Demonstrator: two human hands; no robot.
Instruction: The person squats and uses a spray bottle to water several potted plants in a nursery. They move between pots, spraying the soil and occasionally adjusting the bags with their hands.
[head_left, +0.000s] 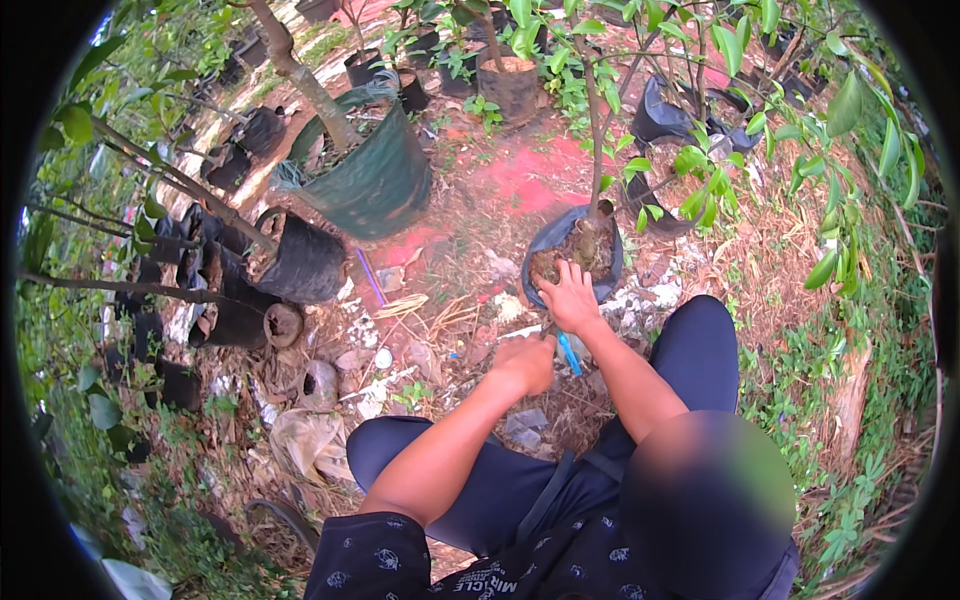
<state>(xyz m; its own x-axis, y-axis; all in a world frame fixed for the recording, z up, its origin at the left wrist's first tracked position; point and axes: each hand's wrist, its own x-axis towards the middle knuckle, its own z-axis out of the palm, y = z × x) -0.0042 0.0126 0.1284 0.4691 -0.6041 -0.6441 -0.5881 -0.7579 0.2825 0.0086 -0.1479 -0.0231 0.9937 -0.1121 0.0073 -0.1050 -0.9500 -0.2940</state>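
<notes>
A potted young tree (594, 135) stands before me in a dark plastic grow bag (616, 259) holding brown soil (551, 259). My right hand (571, 296) rests palm down at the bag's near rim, its fingers spread over the soil. Just below and to the left, my left hand (526, 364) is closed in a fist around part of a hand tool. The tool's blue handle (568, 354) shows beside the fist, angled downward. Its working end lies near the bag's lower edge, partly hidden by my hands.
A large green woven grow bag (375, 176) with a thick trunk stands ahead left. Black bags (304, 259) with leaning trees crowd the left. Leafy branches (847, 225) overhang the right. Dry grass, plastic scraps (527, 424) and a purple strip (370, 277) lie on the ground.
</notes>
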